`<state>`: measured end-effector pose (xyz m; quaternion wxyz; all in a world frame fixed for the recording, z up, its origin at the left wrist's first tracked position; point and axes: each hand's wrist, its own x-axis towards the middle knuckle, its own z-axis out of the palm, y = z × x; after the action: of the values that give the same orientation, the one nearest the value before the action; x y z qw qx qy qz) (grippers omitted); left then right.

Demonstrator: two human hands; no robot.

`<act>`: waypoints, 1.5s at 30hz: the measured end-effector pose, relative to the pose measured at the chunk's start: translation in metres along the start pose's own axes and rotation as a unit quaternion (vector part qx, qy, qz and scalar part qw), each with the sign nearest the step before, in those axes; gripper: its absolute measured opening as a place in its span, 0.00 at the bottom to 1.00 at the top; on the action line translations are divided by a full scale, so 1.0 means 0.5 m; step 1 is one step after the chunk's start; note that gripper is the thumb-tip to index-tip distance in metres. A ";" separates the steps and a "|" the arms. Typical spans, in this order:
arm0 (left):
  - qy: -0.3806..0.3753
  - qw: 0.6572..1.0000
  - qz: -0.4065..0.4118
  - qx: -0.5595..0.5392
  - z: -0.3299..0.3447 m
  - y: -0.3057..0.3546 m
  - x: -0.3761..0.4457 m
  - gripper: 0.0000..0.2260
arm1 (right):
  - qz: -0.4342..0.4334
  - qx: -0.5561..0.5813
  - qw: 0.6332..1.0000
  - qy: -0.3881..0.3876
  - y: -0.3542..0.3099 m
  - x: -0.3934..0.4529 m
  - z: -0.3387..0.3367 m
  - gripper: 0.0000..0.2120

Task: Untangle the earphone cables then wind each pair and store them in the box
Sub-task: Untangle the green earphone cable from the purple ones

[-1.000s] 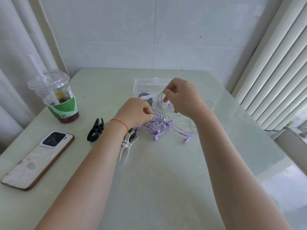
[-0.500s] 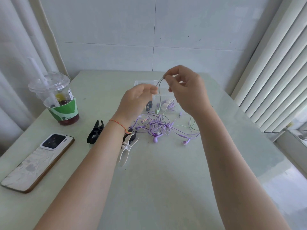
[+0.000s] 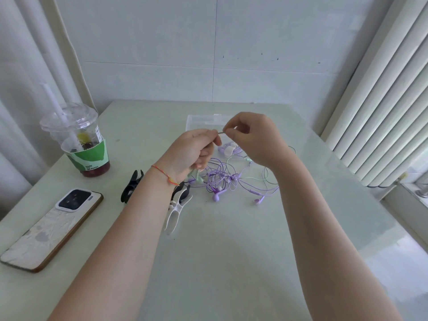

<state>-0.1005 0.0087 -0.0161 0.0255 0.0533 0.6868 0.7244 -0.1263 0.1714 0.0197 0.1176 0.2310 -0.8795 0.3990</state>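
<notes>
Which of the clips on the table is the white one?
The white clip lies nearest the camera, beside the left forearm; the other two, one left of the wrist, one touching it, are black.

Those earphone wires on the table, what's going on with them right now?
A person is untangling them. Both hands are raised over the pile: the left hand and right hand pinch a short stretch of one cable between them. The rest, a knot of purple and mint earphone cables, lies on the table. The clear box sits just behind the hands; nothing wound is visible in it.
</notes>
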 end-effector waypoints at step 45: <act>0.071 0.978 0.043 -0.192 -0.002 -0.006 0.009 0.10 | 0.053 -0.074 0.963 -0.254 -0.015 -0.018 0.015 0.10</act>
<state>-0.1050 0.0081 -0.0190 -0.0443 0.0256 0.5317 0.8454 -0.1150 0.1639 0.0161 -0.1142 0.2684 -0.9185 0.2669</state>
